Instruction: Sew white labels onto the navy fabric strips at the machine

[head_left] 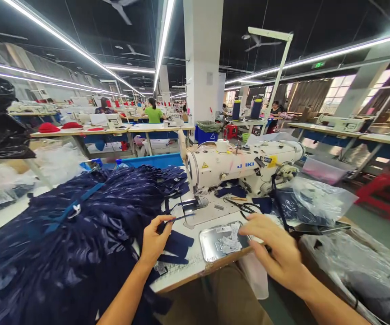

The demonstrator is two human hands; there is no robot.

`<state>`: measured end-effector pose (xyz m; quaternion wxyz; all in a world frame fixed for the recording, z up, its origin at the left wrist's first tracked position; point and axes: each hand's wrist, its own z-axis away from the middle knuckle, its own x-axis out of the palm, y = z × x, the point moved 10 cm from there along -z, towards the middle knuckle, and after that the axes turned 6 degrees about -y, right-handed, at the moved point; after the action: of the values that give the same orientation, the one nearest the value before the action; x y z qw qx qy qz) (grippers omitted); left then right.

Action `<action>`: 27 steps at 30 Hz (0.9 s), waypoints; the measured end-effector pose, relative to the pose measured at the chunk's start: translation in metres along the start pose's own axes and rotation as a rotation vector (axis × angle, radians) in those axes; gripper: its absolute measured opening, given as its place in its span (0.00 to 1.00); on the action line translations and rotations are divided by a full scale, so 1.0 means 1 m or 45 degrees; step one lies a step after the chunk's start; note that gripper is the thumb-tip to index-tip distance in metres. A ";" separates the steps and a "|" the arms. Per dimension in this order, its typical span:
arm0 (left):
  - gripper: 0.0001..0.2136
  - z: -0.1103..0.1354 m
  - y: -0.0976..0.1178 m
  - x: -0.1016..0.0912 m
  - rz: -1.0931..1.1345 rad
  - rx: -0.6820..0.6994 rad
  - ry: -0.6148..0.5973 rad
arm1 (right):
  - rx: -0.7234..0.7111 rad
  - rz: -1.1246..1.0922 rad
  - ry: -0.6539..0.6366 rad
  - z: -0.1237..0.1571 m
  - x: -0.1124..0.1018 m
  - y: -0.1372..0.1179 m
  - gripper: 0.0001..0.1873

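My left hand (pixel 156 239) pinches a narrow navy strap (pixel 184 217) between thumb and fingertips, just left of the sewing machine's needle area. The strap runs toward the machine bed. My right hand (pixel 276 248) hovers by the right rim of a shiny metal tray (pixel 206 246), a little blurred, its thumb and fingers apart with nothing seen between them. Several small white printed labels (pixel 230 243) lie in that tray. Behind it, black-handled scissors (pixel 245 206) rest on the bed of the white sewing machine (pixel 229 167). Flat navy fabric pieces (pixel 178 243) lie beside my left hand.
A large heap of navy straps (pixel 90 225) covers the table's left side, with a blue tie (pixel 76 205) across it. Plastic-bagged goods (pixel 317 198) sit right of the machine. A thread stand (pixel 283 67) rises behind, and a red stool (pixel 387 194) stands at right.
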<state>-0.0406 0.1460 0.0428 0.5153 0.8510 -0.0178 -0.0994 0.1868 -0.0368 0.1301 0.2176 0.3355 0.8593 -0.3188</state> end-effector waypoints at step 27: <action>0.06 0.009 0.025 -0.002 -0.497 0.310 0.104 | 0.576 -0.958 -1.096 -0.045 0.234 0.063 0.12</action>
<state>-0.0425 0.1270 0.0612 0.3799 0.8976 0.1562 -0.1598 0.0657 0.1330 -0.0007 0.3411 -0.1118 0.6647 -0.6552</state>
